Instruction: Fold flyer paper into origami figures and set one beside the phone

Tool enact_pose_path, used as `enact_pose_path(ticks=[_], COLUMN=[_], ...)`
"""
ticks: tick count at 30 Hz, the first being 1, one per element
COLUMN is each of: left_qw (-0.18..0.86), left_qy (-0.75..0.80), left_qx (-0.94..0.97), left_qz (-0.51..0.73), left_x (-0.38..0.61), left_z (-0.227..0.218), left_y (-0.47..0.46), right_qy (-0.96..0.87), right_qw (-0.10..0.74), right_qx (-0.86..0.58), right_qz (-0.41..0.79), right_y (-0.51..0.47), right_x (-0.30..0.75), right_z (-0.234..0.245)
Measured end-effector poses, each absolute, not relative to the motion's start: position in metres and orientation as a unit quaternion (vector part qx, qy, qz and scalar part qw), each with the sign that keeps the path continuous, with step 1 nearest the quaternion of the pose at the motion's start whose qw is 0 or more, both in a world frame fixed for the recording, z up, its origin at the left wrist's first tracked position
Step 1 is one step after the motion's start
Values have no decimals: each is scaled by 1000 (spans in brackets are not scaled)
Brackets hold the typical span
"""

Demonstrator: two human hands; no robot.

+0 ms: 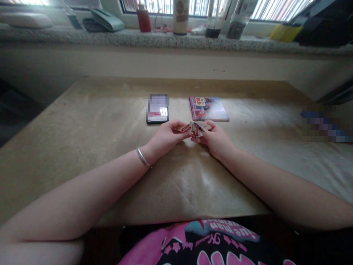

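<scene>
Between my hands, above the middle of the table, is a small piece of folded printed paper (196,129) in white, red and yellow. My left hand (168,137), with a silver bangle at the wrist, pinches its left side between thumb and fingers. My right hand (214,138) grips the right side, fingers curled around it. Just beyond my left hand lies a phone (158,109) with its screen lit and partly blurred. A stack of colourful printed sheets (209,109) rests just beyond my right hand.
The table (82,147) has a yellowish cover. A blurred bluish flat thing (327,125) lies at its right edge. Along the stone windowsill (124,38) stand a red bottle (143,19), a pale bottle (180,16), a jar (238,25) and a green case (107,19).
</scene>
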State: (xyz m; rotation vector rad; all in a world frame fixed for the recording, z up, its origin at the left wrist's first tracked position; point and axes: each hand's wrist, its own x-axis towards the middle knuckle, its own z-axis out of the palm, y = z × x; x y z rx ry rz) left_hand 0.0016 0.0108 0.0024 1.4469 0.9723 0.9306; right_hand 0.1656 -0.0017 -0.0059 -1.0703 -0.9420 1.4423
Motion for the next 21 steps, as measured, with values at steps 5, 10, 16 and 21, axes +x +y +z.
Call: enact_pose_path(ticks=[5, 10, 16, 21], left_qw=[537, 536, 592, 558], left_qy=[428, 433, 364, 379], left_qx=[601, 594, 599, 607], left_qz=[410, 415, 398, 420], left_x=[2, 1, 0, 0], left_z=[1, 3, 2, 0], left_y=[10, 10, 9, 11], right_qy=[-432, -493, -511, -529], right_qw=[524, 510, 493, 482], right_qx=[-440, -474, -469, -469], right_qz=[587, 522, 525, 517], right_y=[-1, -2, -2, -4], right_x=[166, 165, 167, 167], right_z=[-9, -10, -12, -10])
